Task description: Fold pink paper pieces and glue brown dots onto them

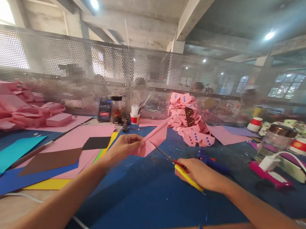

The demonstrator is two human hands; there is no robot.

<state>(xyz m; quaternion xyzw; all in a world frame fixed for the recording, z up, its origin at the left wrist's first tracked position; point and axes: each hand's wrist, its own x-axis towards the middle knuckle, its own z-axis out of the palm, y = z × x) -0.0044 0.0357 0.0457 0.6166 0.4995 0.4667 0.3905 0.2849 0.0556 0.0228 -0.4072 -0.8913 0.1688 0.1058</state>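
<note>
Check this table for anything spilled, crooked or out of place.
No spill shows. The dotted stack looks askew, its pink pieces jutting out unevenly. A small blue scrap looks stray, lying alone by the front edge of the mat.

This looks like a craft workshop under bare concrete: heavy beams (pixel 203 4) cross the ceiling (pixel 142 2), a perforated metal screen (pixel 124 66) runs behind the tabletop (pixel 142 208), and the tools and stock include scissors (pixel 189 179), a glue gun (pixel 216 164), coloured paper sheets (pixel 52 160) and heaped pink paper pieces (pixel 9 104).
</note>
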